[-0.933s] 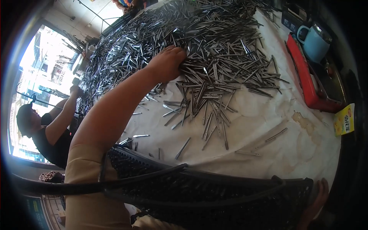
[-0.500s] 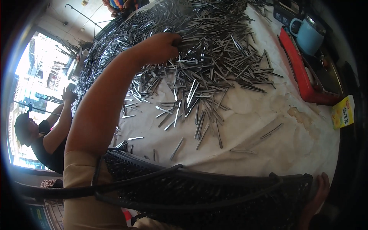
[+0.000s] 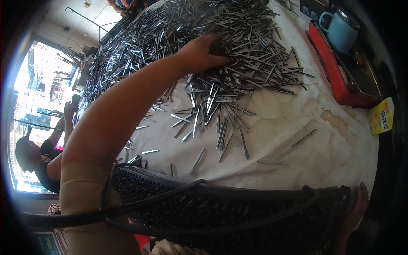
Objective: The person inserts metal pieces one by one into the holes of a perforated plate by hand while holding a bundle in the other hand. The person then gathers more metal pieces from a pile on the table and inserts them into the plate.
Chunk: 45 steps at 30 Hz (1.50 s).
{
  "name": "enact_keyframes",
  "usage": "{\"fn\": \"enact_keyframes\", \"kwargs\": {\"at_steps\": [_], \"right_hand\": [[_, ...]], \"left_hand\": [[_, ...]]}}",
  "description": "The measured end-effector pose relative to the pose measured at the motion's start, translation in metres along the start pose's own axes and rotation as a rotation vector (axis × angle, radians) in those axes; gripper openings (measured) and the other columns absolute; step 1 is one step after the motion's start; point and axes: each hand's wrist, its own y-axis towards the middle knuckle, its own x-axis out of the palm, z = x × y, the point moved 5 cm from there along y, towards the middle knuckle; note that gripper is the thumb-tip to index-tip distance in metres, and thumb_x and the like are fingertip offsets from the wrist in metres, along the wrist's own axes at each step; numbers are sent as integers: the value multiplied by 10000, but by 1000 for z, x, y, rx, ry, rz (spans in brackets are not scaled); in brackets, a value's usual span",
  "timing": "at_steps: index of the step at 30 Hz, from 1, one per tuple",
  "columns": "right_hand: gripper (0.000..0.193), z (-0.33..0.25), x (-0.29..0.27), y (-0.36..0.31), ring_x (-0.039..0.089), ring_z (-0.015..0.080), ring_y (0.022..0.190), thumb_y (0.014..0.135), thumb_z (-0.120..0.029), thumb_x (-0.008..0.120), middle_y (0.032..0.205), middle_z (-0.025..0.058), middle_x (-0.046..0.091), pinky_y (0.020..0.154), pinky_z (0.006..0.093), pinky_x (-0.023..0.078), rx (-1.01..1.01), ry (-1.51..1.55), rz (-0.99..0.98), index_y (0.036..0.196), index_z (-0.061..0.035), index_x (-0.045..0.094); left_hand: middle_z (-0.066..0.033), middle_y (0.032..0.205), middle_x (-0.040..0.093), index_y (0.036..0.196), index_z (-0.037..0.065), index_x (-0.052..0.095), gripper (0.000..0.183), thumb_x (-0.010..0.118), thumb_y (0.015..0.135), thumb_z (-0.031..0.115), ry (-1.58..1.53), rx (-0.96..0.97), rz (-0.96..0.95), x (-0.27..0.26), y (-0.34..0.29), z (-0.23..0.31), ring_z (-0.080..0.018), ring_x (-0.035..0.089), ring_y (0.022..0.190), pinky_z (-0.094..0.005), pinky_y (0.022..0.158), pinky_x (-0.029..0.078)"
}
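My left hand point(image 3: 203, 54) reaches over a large heap of thin metal strips point(image 3: 255, 63) on the table. Its thumb and fingers are spread apart, with the fingertips dark against the strips; nothing is visibly held. The strips are narrow, dark grey and silver, some with a wider, shinier end. In front of me lies a black perforated plastic basket point(image 3: 238, 208), its long rim along the near table edge and dark bars crossing over it. My right hand point(image 3: 358, 208) is closed around the basket's right end, partly lost in shadow.
Loose strips lie scattered on the stained pale table cover point(image 3: 297, 114). At right are a red tray point(image 3: 335, 78), a light-blue mug point(image 3: 340, 32) and a yellow packet point(image 3: 381, 117). Another person point(image 3: 40, 157) works at far left; part of someone else shows at the top.
My left hand has moved right over the heap, and its fingers have spread from a closed curl. My right hand stays at the basket's end. The person at left has shifted slightly.
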Motion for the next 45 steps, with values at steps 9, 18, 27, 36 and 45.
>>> {"fn": "enact_keyframes", "kwargs": {"at_steps": [9, 18, 27, 36, 45], "right_hand": [[645, 4, 1, 1, 414, 404, 1324, 974, -516, 466, 1422, 228, 442, 1102, 514, 320, -3, 17, -9, 1337, 17, 479], [686, 14, 1, -2, 452, 347, 1285, 887, -379, 618, 1493, 195, 392, 1042, 449, 391, -11, 147, 206, 1416, 4, 410], [656, 14, 8, -4, 483, 268, 1156, 873, -267, 629, 1483, 117, 445, 988, 392, 384, 181, 209, 125, 1445, -32, 412], [595, 5, 3, -1, 418, 361, 1340, 898, -395, 634, 1436, 213, 442, 1125, 474, 320, 22, 52, 70, 1303, 19, 500], [585, 17, 3, -6, 419, 366, 1342, 926, -344, 595, 1472, 208, 413, 1097, 479, 350, 179, 200, 178, 1372, 6, 451]], "left_hand": [[-164, 1036, 635, 1129, 35, 570, 427, 706, 855, 334, -49, 126, -50, -11, -74, -1, -330, 622, 1026, -440, 892, 485], [-201, 1620, -103, 1559, 98, -78, 1533, 887, 489, 621, 533, 146, -377, -18, -101, 10, -367, 11, 1503, -520, 1197, 186], [-275, 1273, 542, 1442, -43, 262, 1054, 840, 628, 296, 145, -82, -238, -11, -39, -14, -406, 557, 1175, -436, 1032, 448], [-225, 975, 678, 1036, -44, 606, 472, 762, 665, 202, 201, -179, -231, -12, -50, 2, -359, 669, 945, -435, 841, 514], [-205, 992, 659, 1032, 14, 614, 329, 718, 794, 215, 435, -50, -51, -6, -69, 23, -390, 622, 1036, -472, 892, 496]]}}
